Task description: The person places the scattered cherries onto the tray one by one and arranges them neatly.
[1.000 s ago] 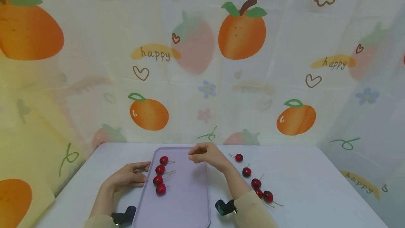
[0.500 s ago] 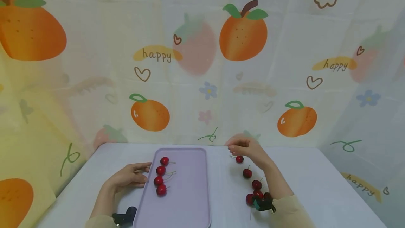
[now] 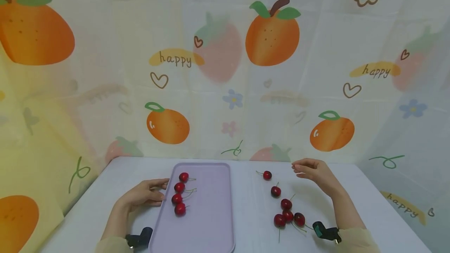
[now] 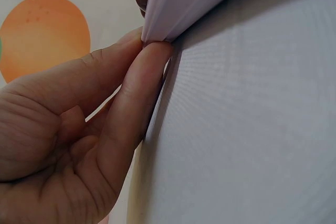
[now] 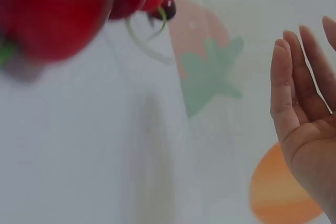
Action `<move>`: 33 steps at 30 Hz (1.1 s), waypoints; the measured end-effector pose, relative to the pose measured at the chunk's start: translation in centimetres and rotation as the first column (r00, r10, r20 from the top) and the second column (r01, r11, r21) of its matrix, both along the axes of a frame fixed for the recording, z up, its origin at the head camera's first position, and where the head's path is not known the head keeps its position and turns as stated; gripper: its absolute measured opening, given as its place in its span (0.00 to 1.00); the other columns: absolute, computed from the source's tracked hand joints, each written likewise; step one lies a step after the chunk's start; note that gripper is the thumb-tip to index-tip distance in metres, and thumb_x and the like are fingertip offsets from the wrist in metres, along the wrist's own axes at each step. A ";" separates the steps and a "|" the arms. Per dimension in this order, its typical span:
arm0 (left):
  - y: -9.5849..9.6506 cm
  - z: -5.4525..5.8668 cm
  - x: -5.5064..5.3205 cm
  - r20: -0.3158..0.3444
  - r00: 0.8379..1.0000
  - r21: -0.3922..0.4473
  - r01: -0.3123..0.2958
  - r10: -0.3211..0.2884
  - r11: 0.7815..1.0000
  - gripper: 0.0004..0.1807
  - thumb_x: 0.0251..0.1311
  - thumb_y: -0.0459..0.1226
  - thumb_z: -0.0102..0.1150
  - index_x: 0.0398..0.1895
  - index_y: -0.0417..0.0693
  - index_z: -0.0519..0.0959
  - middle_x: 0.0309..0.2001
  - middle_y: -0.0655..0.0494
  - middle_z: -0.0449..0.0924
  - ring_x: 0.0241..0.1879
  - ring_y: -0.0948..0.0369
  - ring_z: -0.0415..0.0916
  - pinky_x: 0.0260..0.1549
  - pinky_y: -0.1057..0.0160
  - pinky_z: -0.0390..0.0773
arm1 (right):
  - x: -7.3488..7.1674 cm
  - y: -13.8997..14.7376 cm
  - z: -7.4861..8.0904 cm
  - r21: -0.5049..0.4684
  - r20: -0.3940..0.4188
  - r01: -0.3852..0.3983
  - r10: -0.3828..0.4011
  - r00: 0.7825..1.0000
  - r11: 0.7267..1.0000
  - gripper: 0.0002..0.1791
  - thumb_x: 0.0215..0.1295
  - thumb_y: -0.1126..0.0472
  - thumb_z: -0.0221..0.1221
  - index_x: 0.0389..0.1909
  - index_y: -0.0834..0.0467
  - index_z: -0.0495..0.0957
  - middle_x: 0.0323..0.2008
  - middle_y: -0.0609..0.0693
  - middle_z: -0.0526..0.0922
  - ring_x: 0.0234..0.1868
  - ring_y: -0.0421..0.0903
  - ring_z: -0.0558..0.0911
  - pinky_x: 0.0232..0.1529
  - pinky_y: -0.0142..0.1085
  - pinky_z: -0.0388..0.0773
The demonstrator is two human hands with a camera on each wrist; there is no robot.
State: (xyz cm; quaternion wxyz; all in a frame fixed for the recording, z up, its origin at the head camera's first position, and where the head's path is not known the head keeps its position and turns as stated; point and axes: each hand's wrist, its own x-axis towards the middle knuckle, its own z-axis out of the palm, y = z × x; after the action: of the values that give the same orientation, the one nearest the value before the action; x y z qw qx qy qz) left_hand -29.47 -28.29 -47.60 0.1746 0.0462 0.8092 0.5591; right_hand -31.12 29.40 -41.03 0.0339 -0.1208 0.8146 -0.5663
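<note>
Left side: my left forearm comes in from a cream sleeve (image 3: 112, 246), a black wrist-mounted device (image 3: 140, 238) on its inner side. My left hand (image 3: 142, 194) lies against the near-left long edge of a pale lilac, rectangular, rimmed tray (image 3: 211, 206) — fingers extended, thumb lower, tips touching the rim. Left wrist view confirms fingertip contact at the tray's edge.

On the tray, just right of my left fingertips: four glossy red round cherries (image 3: 179, 187) with thin green stems, in a roughly straight column on the tray's left half. Stems point toward my right hand.

Between the tray and my right arm, on the white cloth-covered table (image 3: 251, 221): six darker red round cherries with stems (image 3: 286, 204). One lies just left of my right fingertips, a second a little closer to me; the other four sit in a close group, nearer to me than my right hand is.

Far right: my right hand (image 3: 313, 170) hangs above the table, unloaded — fingers extended, thumb near them, the gap narrow. A second black device (image 3: 325, 232) is on that wrist.

Beyond both hands: a pale fruit-printed fabric backdrop (image 3: 211, 128).
</note>
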 end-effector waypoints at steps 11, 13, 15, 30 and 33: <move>0.0 0.1 0.3 0.007 1.000 -0.003 -0.002 0.002 1.000 0.40 0.58 0.32 0.65 0.73 0.34 0.60 0.60 0.34 0.69 0.37 0.62 0.82 0.41 0.62 0.88 | 0.8 2.4 -2.6 -0.001 0.108 -0.006 0.006 0.994 1.000 0.25 0.69 0.55 0.59 0.57 0.71 0.75 0.49 0.45 0.87 0.50 0.37 0.84 0.51 0.27 0.84; 0.0 0.1 0.3 0.008 1.000 -0.004 -0.003 0.003 1.000 0.40 0.58 0.32 0.65 0.73 0.34 0.60 0.60 0.34 0.69 0.38 0.62 0.82 0.41 0.62 0.88 | 0.9 2.5 -3.0 0.023 0.121 -0.007 0.004 0.993 1.000 0.26 0.69 0.54 0.59 0.57 0.71 0.75 0.52 0.52 0.85 0.50 0.37 0.84 0.52 0.28 0.84; 0.0 0.1 0.2 0.008 1.000 -0.002 0.000 0.000 1.000 0.40 0.58 0.32 0.65 0.73 0.34 0.60 0.60 0.34 0.69 0.38 0.62 0.82 0.41 0.62 0.88 | 1.0 2.7 -3.3 0.047 0.137 -0.001 -0.006 0.991 0.999 0.26 0.68 0.53 0.60 0.58 0.69 0.76 0.55 0.57 0.84 0.50 0.37 0.84 0.53 0.29 0.84; 0.0 0.4 0.1 0.002 1.000 0.007 0.022 -0.022 1.000 0.40 0.58 0.32 0.65 0.73 0.33 0.60 0.61 0.32 0.68 0.40 0.62 0.81 0.42 0.62 0.88 | 1.1 3.2 -5.2 0.115 0.199 -0.154 0.130 0.971 0.981 0.24 0.65 0.56 0.62 0.58 0.67 0.77 0.56 0.61 0.82 0.47 0.35 0.82 0.48 0.25 0.81; 0.0 0.4 0.2 0.000 1.000 0.005 0.021 -0.021 1.000 0.40 0.58 0.32 0.65 0.73 0.33 0.60 0.61 0.32 0.68 0.40 0.62 0.81 0.41 0.62 0.88 | 1.2 3.0 -5.2 0.127 0.199 -0.177 0.149 0.969 0.976 0.24 0.65 0.56 0.62 0.58 0.66 0.77 0.57 0.62 0.81 0.46 0.35 0.83 0.48 0.25 0.81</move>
State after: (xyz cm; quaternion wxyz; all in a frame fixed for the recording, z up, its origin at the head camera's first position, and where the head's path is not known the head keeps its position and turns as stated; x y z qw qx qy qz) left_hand -29.23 -28.28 -47.17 0.1802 0.0551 0.8073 0.5592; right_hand -29.96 32.36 -46.24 0.1657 -0.1308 0.8336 -0.5104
